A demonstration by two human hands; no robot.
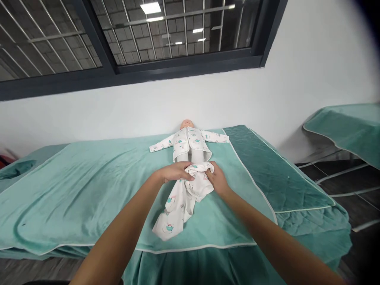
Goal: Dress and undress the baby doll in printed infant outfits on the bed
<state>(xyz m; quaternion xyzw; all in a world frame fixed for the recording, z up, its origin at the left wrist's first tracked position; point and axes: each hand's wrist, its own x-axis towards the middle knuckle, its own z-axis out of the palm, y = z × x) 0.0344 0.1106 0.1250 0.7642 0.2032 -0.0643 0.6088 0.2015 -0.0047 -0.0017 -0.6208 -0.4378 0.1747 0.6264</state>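
Observation:
A baby doll (187, 124) lies on its back on the green cover, its head toward the wall. It wears a white printed jacket (181, 140) with both sleeves stretched out sideways. At the doll's legs (196, 156) I hold small white printed trousers (178, 202), bunched at the upper end. My left hand (178, 171) grips the left side of the bunched edge, thumb on top. My right hand (217, 178) is closed on the right side of the same edge. One trouser leg hangs down toward the front of the bed. The doll's feet are hidden by the cloth.
The bed (89, 190) has a light green cover over a darker quilted one (276, 174). Behind it are a white wall (133, 111) and a barred window (178, 31). Another green-covered surface (350, 122) stands at the right.

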